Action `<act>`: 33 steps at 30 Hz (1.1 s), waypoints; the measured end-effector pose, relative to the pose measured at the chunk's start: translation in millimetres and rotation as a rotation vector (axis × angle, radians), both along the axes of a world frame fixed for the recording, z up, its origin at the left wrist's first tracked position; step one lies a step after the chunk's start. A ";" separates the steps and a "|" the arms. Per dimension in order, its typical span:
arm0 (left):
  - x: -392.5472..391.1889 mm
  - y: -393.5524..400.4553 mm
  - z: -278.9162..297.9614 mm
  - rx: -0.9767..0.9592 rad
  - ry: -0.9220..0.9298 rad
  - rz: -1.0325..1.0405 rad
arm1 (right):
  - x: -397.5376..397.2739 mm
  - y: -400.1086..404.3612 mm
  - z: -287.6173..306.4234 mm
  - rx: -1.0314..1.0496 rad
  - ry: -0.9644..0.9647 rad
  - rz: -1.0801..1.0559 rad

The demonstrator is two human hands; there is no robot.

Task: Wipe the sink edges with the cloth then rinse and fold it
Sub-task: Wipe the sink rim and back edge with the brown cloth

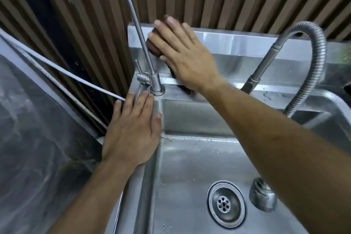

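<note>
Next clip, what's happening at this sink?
A person is wiping the sink's steel back wall. The right hand presses a dark brown cloth flat against it, just right of the thin tap. The left hand rests flat on the left rim beside the tap's base. No water is running; rinsing and folding are not yet done.

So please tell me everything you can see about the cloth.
The cloth is dark brown and looks soft and bunched. Most of it is hidden under the right hand, which presses it with straight fingers against the steel back wall of the sink, just right of the thin tap. A darker part shows below the palm, near the ledge.
</note>
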State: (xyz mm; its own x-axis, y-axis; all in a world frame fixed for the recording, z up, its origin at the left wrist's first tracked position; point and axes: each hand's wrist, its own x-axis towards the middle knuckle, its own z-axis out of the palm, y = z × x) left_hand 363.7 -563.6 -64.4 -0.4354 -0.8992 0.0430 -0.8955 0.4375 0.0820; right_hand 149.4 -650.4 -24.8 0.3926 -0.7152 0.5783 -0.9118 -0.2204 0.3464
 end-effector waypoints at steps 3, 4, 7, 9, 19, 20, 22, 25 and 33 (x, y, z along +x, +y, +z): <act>-1.6 0.6 1.3 0.002 0.006 0.000 | -14.9 35.8 -15.0 -0.091 -0.443 -0.305; -2.0 0.7 1.0 -0.004 0.008 0.003 | -12.7 40.9 -18.3 -0.122 -0.578 -0.397; -2.4 0.3 -0.8 -0.005 -0.007 0.010 | 17.0 27.5 -13.8 -0.184 -0.836 -0.564; -3.4 -1.0 -1.3 -0.009 -0.023 0.006 | 38.9 17.7 -14.6 -0.142 -0.741 -0.490; -4.3 -2.0 -0.8 -0.022 -0.014 -0.001 | -4.5 29.5 -21.3 -0.238 -0.832 -0.645; -4.9 -1.7 -1.4 -0.021 -0.014 0.001 | 3.3 27.6 -22.9 -0.214 -0.750 -0.615; -5.0 -1.7 -2.0 -0.021 -0.012 0.004 | 18.5 26.1 -34.0 -0.088 -0.461 -0.387; -3.8 -2.2 -2.8 -0.027 -0.015 -0.003 | 15.0 30.1 -42.4 -0.030 -0.332 -0.242; -3.9 -1.9 -4.0 -0.041 -0.026 -0.003 | 6.7 21.2 -14.9 -0.311 -1.139 -0.707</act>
State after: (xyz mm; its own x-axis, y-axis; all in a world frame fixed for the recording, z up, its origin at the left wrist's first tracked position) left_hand 359.9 -565.5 -68.4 -0.4393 -0.8957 0.0680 -0.8958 0.4425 0.0408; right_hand 156.0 -629.3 -39.7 -0.7916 -0.3454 0.5041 -0.6073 0.3532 -0.7116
